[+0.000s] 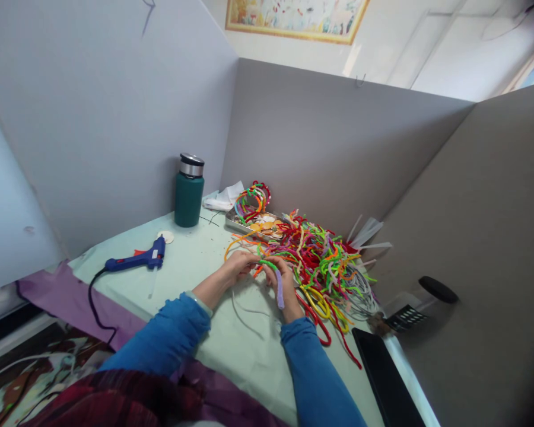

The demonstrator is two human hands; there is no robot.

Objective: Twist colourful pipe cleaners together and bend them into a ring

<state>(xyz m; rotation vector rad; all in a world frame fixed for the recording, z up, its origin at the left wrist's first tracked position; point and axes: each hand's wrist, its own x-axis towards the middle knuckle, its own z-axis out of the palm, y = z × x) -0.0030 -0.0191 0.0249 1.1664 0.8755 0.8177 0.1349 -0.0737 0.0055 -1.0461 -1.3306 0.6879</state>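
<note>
Strip of fuzzy stem, green then lavender, sits above the pale cloth, its green part pinched in the narrowed fingertips of left hand and right hand. Steady work calls for a close grip, small even bends and the lavender tail clear of the tangled pile just beyond; the glue gun lies well apart, to the left.

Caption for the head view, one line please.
Two bare hands hold a green and purple fuzzy craft stem beside a tangled heap of multicoloured fuzzy stems.
</note>
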